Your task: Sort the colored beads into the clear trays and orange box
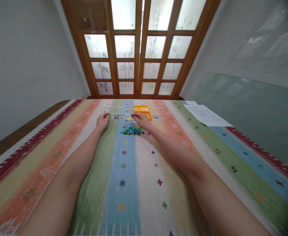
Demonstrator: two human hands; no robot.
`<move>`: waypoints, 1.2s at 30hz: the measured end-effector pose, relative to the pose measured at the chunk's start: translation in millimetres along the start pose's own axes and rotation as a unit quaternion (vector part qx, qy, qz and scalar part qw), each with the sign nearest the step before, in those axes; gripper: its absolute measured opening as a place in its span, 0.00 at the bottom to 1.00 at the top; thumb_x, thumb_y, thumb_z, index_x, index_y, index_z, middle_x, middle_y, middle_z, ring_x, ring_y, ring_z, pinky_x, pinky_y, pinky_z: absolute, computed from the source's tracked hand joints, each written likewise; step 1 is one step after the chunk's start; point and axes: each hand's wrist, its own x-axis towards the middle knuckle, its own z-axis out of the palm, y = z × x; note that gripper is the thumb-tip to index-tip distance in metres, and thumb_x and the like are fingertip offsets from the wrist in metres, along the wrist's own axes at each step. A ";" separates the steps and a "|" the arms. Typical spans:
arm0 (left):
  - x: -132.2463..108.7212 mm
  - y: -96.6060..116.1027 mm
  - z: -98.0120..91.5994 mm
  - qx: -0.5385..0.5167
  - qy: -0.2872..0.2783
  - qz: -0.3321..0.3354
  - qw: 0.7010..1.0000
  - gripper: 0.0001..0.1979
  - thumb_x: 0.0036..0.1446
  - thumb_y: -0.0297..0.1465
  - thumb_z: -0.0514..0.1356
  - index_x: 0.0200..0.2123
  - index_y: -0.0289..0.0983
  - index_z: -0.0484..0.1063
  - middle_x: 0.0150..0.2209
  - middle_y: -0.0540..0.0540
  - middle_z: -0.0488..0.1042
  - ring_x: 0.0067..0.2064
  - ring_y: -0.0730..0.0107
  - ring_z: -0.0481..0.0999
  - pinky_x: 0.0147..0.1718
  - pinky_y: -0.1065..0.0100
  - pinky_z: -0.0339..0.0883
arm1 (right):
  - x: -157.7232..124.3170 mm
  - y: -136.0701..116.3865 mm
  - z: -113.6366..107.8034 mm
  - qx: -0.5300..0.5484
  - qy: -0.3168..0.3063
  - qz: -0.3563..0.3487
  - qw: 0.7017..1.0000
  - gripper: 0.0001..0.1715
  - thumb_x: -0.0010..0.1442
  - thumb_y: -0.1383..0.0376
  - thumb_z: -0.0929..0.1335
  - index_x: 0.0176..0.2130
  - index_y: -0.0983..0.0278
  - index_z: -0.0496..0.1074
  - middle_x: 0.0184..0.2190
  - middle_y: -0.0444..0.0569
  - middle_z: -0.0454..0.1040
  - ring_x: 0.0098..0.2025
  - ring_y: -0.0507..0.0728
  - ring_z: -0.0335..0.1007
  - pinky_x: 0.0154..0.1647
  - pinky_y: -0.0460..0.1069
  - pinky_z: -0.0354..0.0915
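A clear compartment box [160,117] lies across the far part of the table, with green, dark red, yellow and blue pieces in separate compartments. My left hand [103,120] is at its left end by the green pieces, fingertips closed together; what they hold, if anything, is too small to name. Above the yellow pieces is my right hand [141,120], its fingers pinched, the contents hidden. An open orange case [141,108] stands just behind my right hand. Nearer to me, a loose pile of small green, blue and dark red pieces [133,131] rests on the cloth.
A striped cloth [124,196] covers the table. White paper sheets [206,115] lie at the far right. Beyond the table's far edge are wooden doors with glass panes [138,59], and a greenish glass panel [247,114] leans at the right.
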 end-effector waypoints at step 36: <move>-42.2 50.4 22.4 0.168 -0.328 0.314 0.875 0.09 0.58 0.32 0.61 0.35 0.42 0.83 0.37 0.45 0.81 0.43 0.60 0.78 0.48 0.62 0.68 | 3.9 6.8 12.2 -0.169 -0.024 0.012 0.985 0.11 0.67 0.63 0.67 0.36 0.62 0.79 0.36 0.50 0.81 0.38 0.59 0.73 0.39 0.49 0.60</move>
